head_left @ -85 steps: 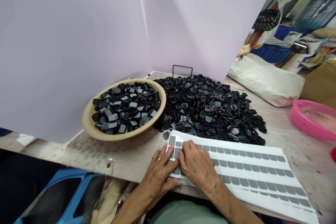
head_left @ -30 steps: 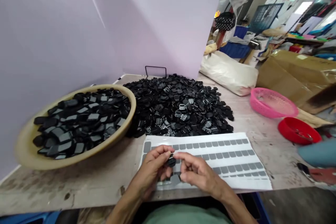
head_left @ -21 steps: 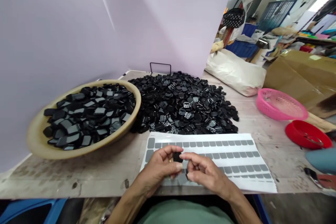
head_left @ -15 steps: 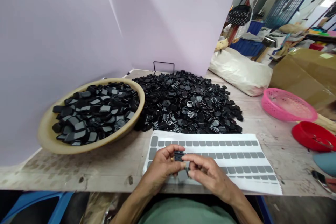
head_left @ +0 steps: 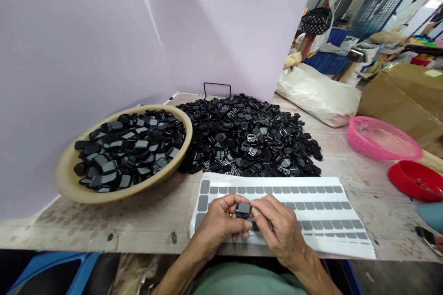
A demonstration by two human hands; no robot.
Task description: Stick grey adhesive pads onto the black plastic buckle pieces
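A small black piece [head_left: 243, 210] with a grey top is held between the thumb and fingers of my left hand [head_left: 221, 221]. My right hand [head_left: 279, 226] has its thumb and forefinger pinched at the right edge of that piece; a dark object shows partly beneath its fingers. Both hands are over a white sheet [head_left: 311, 197] with rows of grey stickers. Behind the sheet lies a large heap of black pieces [head_left: 242, 138]. To the left, a beige basin [head_left: 187, 140] holds many black pieces, several with grey tops.
A pink basket [head_left: 384, 140] and a red basket [head_left: 411, 184] stand on the table [head_left: 145, 226] at the right. Behind them are a white sack [head_left: 318, 94] and a cardboard box [head_left: 403, 99]. A black wire frame [head_left: 217, 84] stands behind the heap.
The piece in my left hand now shows a grey top where dark ridges showed before. My right fingers have moved in to its right edge. The view has shifted slightly.
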